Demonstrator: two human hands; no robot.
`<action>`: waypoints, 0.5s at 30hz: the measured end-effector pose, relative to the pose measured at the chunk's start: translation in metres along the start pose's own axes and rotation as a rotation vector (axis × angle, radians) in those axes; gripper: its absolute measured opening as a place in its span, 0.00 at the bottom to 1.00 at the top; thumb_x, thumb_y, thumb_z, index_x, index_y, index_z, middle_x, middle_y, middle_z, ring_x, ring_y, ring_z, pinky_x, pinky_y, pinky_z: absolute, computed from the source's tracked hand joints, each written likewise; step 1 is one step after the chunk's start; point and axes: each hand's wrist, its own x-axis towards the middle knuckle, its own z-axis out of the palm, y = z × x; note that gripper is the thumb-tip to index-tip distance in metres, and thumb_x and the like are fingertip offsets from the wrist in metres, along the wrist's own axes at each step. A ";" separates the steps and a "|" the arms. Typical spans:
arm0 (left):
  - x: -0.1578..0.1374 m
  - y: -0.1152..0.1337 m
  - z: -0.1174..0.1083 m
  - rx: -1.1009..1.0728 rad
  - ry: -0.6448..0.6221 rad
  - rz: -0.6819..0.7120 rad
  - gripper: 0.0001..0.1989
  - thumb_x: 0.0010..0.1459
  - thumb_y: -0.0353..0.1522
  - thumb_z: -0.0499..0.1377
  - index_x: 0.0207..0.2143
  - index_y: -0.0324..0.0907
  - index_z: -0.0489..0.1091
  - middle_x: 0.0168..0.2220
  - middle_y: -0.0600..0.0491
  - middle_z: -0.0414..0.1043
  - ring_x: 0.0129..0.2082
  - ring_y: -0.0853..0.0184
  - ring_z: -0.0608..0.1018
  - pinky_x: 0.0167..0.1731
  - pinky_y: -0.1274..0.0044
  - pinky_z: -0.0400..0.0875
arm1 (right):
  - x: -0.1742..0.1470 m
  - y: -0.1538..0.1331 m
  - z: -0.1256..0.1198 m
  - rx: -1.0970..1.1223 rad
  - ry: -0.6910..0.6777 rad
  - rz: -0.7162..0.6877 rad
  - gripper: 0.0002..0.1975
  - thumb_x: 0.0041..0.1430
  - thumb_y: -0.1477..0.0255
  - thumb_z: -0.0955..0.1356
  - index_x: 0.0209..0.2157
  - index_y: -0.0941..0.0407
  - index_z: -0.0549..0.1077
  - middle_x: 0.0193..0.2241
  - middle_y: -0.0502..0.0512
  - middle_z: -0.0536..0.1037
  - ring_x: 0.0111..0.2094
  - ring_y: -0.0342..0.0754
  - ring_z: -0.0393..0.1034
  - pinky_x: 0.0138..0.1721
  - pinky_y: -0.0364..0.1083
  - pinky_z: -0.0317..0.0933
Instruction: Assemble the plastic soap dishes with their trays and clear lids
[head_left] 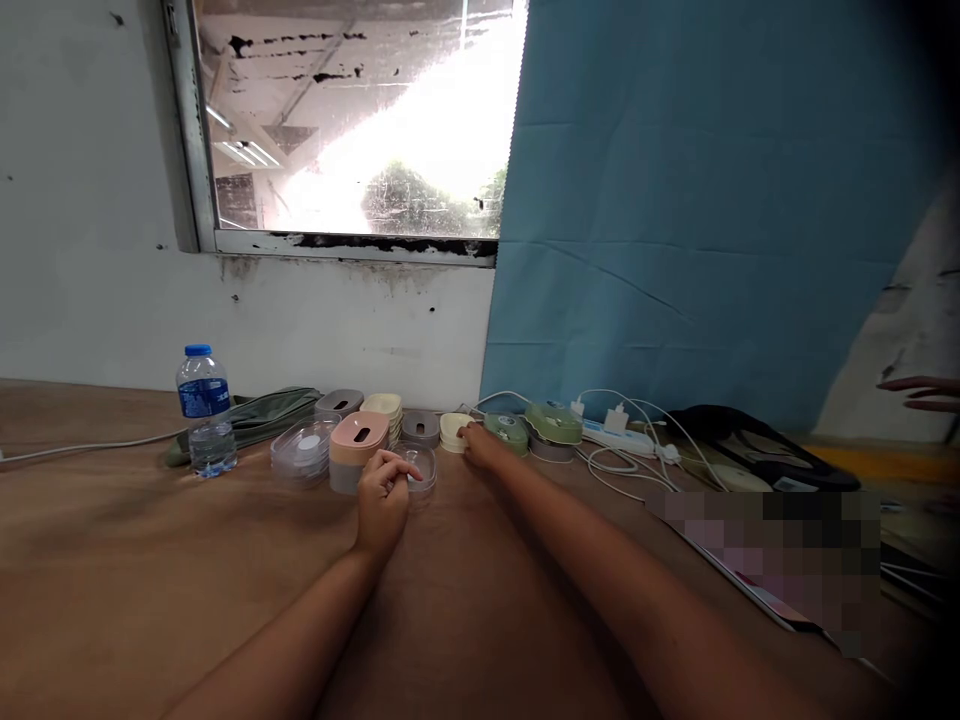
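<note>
My left hand (385,495) is loosely curled beside a pink-and-grey box (349,468) with a slot in its lid. Its index finger reaches over a clear plastic container (426,478), and I see nothing held in it. Farther forward, my right hand (481,446) has its fingers closed at the right edge of a small stack of cream containers (451,432). The fingertips are partly hidden there. Just left of that stack stands a grey slotted box (420,430). Green-lidded containers (553,424) sit to the right of my right hand.
On the left are a water bottle (206,415), a dark green bag (274,412) and stacked clear containers (304,452). Cream containers (384,406) stand behind the pink box. A power strip (630,440) with cables, a black bag (757,450) and another person's hand (922,392) are right.
</note>
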 end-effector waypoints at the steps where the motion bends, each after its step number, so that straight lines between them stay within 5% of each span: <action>1: 0.000 -0.001 0.000 -0.001 -0.001 0.002 0.13 0.49 0.23 0.49 0.19 0.41 0.70 0.25 0.54 0.63 0.29 0.69 0.68 0.31 0.78 0.62 | -0.002 -0.001 -0.001 -0.012 -0.007 -0.010 0.13 0.61 0.68 0.63 0.47 0.58 0.66 0.46 0.57 0.69 0.42 0.49 0.67 0.42 0.52 0.64; 8: 0.000 -0.004 0.001 -0.002 -0.026 -0.011 0.13 0.49 0.24 0.49 0.19 0.40 0.70 0.25 0.54 0.62 0.29 0.69 0.68 0.30 0.78 0.61 | -0.011 -0.006 -0.006 -0.083 0.049 0.003 0.14 0.61 0.68 0.63 0.47 0.58 0.65 0.46 0.57 0.68 0.42 0.49 0.67 0.42 0.53 0.64; 15: 0.000 -0.004 0.001 -0.017 -0.042 -0.013 0.13 0.48 0.23 0.49 0.19 0.40 0.70 0.25 0.54 0.62 0.28 0.69 0.67 0.29 0.78 0.60 | -0.019 0.024 -0.021 -0.137 0.148 0.216 0.14 0.61 0.68 0.63 0.48 0.58 0.65 0.48 0.58 0.67 0.44 0.50 0.66 0.44 0.54 0.63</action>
